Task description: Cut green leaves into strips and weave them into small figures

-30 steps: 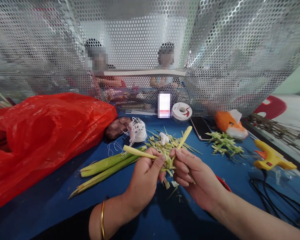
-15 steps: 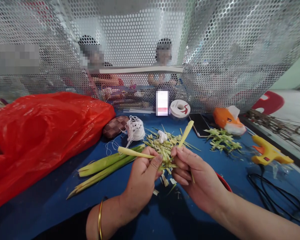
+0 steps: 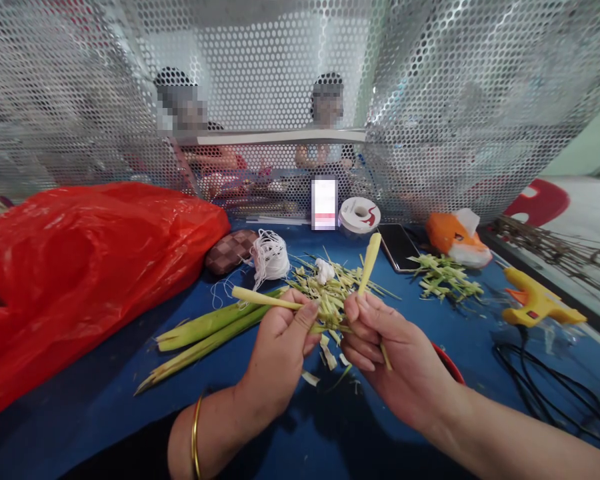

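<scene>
My left hand point(image 3: 283, 343) is closed, thumb pressed over a pale yellow-green plant strip point(image 3: 263, 298) that points out to the left. In my right hand point(image 3: 387, 340) another pale strip point(image 3: 371, 260) is pinched; its broad end points up, and a thin end shows below the fingers. The hands are a short way apart over a heap of shredded plant strips point(image 3: 330, 288). Whether the two strips join between the hands I cannot tell. Long green stalks point(image 3: 205, 328) lie left of my left hand, partly behind it.
On the blue table point(image 3: 300, 440) are a red plastic bag point(image 3: 95, 267), white string point(image 3: 271, 257), a checkered pouch point(image 3: 230, 252), a ribbon spool point(image 3: 360, 215), a phone point(image 3: 399, 248), an orange tissue pack point(image 3: 457, 239), and a yellow glue gun point(image 3: 543, 298) with black cable. People sit behind a perforated screen point(image 3: 260, 73).
My left hand has shifted slightly left and my right hand has barely moved, so the gap between them is a little wider. The strip in my right hand stands more upright.
</scene>
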`<state>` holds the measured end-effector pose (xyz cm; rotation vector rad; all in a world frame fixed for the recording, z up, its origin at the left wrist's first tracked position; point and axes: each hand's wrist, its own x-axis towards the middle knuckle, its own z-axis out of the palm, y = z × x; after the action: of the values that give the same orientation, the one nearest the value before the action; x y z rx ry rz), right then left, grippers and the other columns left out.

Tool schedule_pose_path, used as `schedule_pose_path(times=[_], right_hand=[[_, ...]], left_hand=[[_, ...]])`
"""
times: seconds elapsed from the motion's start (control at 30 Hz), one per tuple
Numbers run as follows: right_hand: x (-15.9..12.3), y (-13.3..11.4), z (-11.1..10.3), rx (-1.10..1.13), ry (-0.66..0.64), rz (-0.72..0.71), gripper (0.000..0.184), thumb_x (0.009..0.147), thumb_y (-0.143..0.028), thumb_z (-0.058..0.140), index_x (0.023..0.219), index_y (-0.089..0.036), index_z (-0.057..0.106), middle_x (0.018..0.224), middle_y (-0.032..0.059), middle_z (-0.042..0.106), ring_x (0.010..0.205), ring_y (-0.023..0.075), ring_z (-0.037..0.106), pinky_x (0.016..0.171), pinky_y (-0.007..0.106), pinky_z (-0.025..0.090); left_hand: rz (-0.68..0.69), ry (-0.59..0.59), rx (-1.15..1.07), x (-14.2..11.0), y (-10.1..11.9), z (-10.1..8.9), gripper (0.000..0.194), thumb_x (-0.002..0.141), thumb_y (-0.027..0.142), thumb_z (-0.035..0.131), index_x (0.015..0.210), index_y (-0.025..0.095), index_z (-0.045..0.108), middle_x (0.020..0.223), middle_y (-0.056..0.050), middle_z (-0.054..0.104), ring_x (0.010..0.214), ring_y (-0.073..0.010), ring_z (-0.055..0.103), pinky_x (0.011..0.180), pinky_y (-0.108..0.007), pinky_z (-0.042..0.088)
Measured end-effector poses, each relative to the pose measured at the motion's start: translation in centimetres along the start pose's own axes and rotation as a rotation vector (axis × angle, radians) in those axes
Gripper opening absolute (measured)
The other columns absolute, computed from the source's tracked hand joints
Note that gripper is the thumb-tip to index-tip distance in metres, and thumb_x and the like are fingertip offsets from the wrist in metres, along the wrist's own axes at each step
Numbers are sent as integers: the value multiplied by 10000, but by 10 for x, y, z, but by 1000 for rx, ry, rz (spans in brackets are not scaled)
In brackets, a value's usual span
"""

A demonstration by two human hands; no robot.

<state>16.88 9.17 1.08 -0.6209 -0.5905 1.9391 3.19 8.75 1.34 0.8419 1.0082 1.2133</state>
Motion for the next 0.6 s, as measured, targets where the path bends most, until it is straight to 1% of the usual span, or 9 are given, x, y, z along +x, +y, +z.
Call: schedule_pose_path(times=[0.13, 0.2, 0.3, 0.4, 0.5, 0.6], right_hand=[[1, -1, 1, -5, 15, 16, 178, 843, -257, 626, 690, -168, 609, 501, -96, 246, 405, 44, 154, 394, 165, 247], [3, -3, 2, -37, 34, 18, 172, 852, -274, 623, 723, -162, 623, 499, -89, 294, 405, 41, 197, 402, 166, 252], [5, -7, 2, -128, 55, 1, 151, 845, -282, 635, 786, -145, 657, 506, -69, 383, 419, 44, 272, 413, 167, 261], [7, -8, 1, -201, 47, 6, 129, 833, -264, 653, 809, -139, 674, 482, -69, 407, 408, 42, 275, 410, 168, 250], [9, -8, -2, -191, 15, 41, 165, 856, -292, 633, 787, -145, 665, 478, -72, 404, 405, 42, 268, 425, 174, 267], [11, -6, -4, -112, -25, 77, 229, 869, -347, 614, 742, -157, 631, 494, -79, 361, 418, 48, 256, 441, 184, 269]], left_hand=[[-2, 25, 9, 2, 1, -1, 347, 772, 436, 686, 731, 193, 442, 497, 113, 289, 410, -25, 232, 405, -151, 177], [-1, 28, 44, 3, 2, -2, 354, 756, 448, 700, 742, 192, 456, 497, 113, 286, 414, -28, 235, 403, -158, 168], [-36, 23, 95, 5, 2, -3, 368, 726, 463, 723, 751, 182, 486, 542, 96, 354, 450, -36, 284, 424, -157, 220], [-68, 20, 104, 6, 1, -3, 375, 706, 468, 735, 762, 171, 513, 610, 74, 430, 498, -42, 326, 460, -159, 278], [-45, 29, 76, 5, 2, -2, 348, 703, 438, 746, 790, 161, 554, 600, 75, 440, 484, -38, 321, 449, -164, 248], [0, 46, 10, 4, 2, -2, 300, 712, 394, 747, 801, 148, 599, 551, 81, 425, 444, -27, 281, 426, -172, 181]])
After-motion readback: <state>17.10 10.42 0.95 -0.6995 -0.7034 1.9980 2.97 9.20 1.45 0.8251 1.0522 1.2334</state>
